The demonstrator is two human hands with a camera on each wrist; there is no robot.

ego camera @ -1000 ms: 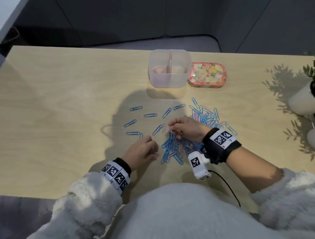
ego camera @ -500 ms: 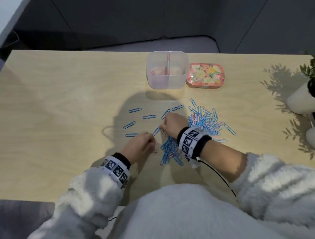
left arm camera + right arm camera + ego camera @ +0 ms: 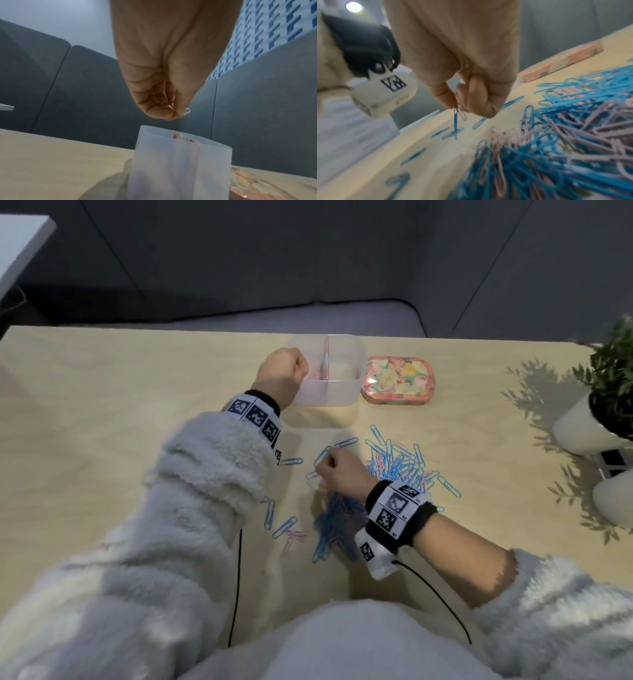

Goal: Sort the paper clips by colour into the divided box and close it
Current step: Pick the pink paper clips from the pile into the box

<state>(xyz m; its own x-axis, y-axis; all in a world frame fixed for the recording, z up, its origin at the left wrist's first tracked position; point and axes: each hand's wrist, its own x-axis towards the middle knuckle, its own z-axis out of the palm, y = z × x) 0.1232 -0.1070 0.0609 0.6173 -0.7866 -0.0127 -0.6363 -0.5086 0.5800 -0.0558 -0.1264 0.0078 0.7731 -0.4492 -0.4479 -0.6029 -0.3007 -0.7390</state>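
My left hand [image 3: 164, 75] pinches pink clips [image 3: 187, 111] over the divided box [image 3: 327, 371]; right hand [image 3: 471, 86] pinches a blue clip [image 3: 455, 120] and a pink one above the pile [image 3: 394, 467]. They're featherlight, springy and snaggy, so I'd grab by one end loop.

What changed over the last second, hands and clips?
The left hand went from the table near the pile up to the divided box and now hovers over its left compartment, pinching pale clips. The right hand shifted slightly left along the pile and pinches a blue and a pink clip. The box, the floral lid and the plant pot stayed put.
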